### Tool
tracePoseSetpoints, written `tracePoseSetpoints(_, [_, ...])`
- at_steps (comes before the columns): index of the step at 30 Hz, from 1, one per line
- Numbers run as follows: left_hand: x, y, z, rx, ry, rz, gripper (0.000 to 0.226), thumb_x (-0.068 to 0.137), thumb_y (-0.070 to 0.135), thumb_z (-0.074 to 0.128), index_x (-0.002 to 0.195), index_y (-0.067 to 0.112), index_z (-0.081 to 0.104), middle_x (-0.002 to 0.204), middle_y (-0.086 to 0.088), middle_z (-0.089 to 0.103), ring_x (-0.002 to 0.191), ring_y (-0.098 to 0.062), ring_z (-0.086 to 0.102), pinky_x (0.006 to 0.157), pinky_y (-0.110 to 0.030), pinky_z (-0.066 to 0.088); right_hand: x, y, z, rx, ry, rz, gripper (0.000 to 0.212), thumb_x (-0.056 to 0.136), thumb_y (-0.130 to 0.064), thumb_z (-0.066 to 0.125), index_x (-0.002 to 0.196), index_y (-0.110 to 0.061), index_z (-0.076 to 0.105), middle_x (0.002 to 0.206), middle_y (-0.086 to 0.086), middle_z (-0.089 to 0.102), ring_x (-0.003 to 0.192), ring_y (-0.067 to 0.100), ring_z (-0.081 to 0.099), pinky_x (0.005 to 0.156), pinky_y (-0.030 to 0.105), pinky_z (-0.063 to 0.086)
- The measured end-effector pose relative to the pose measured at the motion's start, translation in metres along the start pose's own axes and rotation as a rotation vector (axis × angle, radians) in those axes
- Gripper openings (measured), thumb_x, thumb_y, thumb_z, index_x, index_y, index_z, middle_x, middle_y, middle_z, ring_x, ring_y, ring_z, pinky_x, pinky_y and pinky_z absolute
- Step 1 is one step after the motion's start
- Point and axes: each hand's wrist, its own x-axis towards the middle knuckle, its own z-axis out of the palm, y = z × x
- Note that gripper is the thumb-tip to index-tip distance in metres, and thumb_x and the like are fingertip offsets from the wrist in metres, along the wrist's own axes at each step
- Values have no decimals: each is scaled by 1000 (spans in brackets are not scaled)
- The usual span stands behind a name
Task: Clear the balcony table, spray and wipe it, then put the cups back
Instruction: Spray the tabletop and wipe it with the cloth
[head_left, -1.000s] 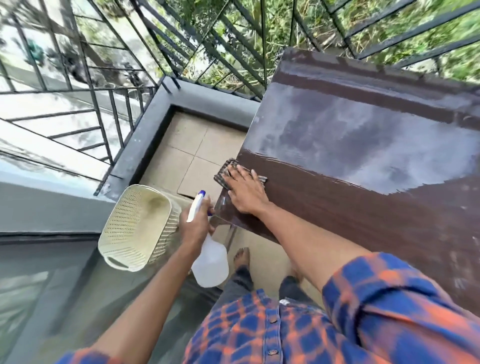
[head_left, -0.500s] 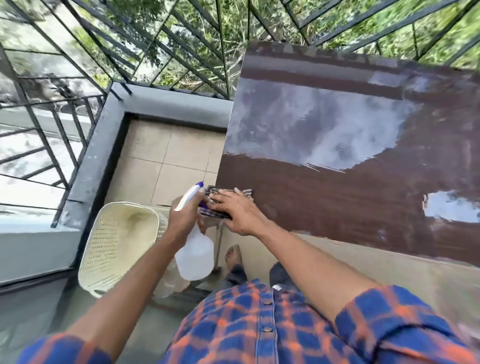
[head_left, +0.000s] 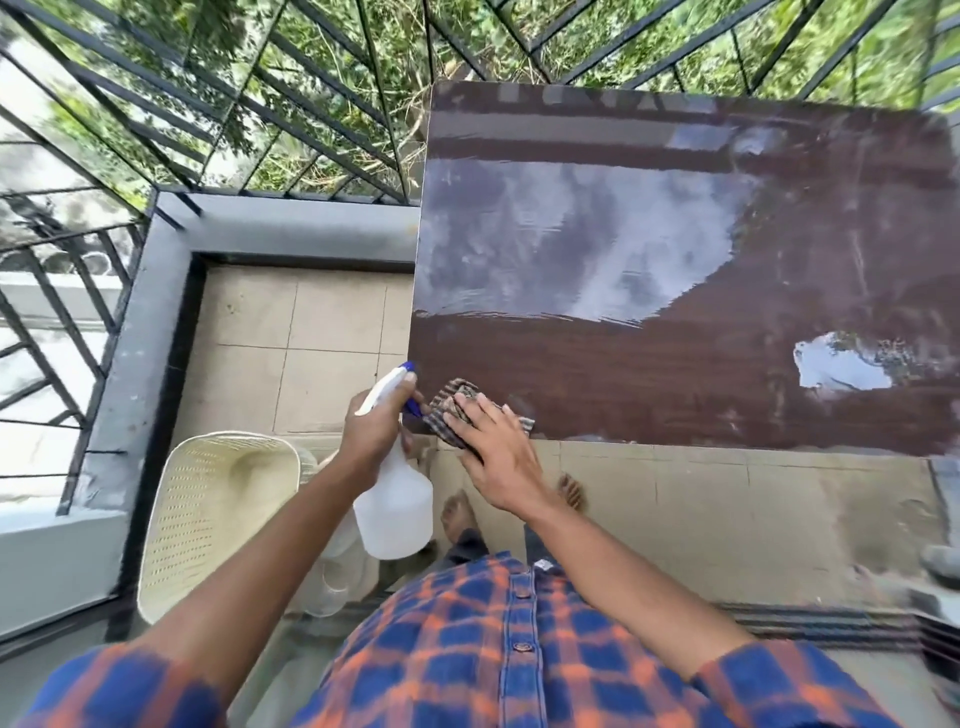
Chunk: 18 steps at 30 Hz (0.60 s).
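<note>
right hand (head_left: 493, 447) flat on the cloth (head_left: 457, 410), wet surface (head_left: 649, 374) ahead and right; left hand (head_left: 376, 431) grips the spray bottle (head_left: 395, 504)

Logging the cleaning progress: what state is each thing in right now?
Table: bare of cups, far part wet, near strip wiped.
Cloth: pressed flat at the near left corner.
Right hand: flat on the cloth.
Spray bottle: held beside the table.
Left hand: gripping the bottle neck.
Basket: on the floor, tilted.
</note>
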Motion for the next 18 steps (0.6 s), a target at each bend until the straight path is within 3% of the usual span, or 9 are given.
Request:
tracePoseSetpoints(4, [-1,5,14,55,-22,46,40,101,33,64,91,-5,70,81,-18,71,47,-14,56,40,-25,41,-20,24,-9,-3,96,163,55,100,-24,51,154,-29,38,166,-6,18,155,18,10,125,38,2])
tracePoseSetpoints(6, [0,5,20,75,-41,56,42,101,35,64,90,-6,70,87,-24,73,45,-16,55,42,-27,42,-31,41,-17,-3,154,241,55,102,-26,49,155,-31,35,166,-8,14,155,16,9,125,37,2])
tracePoseSetpoints(9, [0,5,32,88,-66,55,46,100,38,64,89,-6,69,91,-25,74,45,-24,50,44,-28,42,-51,75,-34,4,242,377,53,104,-28,47,155,-31,33,166,-8,11,155,18,9,125,41,6])
tracePoseSetpoints(13, [-7,7,52,102,-108,48,38,102,36,62,88,2,70,90,-22,73,41,-20,47,45,-28,42,-86,132,-68,-42,354,623,54,105,-25,45,157,-27,30,168,2,14,155,26,11,124,49,13])
tracePoseSetpoints(18, [-11,5,73,89,-132,48,30,102,35,61,88,10,71,86,-17,71,62,-31,51,47,-29,40,-114,191,-111,-95,392,834,53,105,-26,43,157,-21,31,168,7,13,154,29,13,123,52,13])
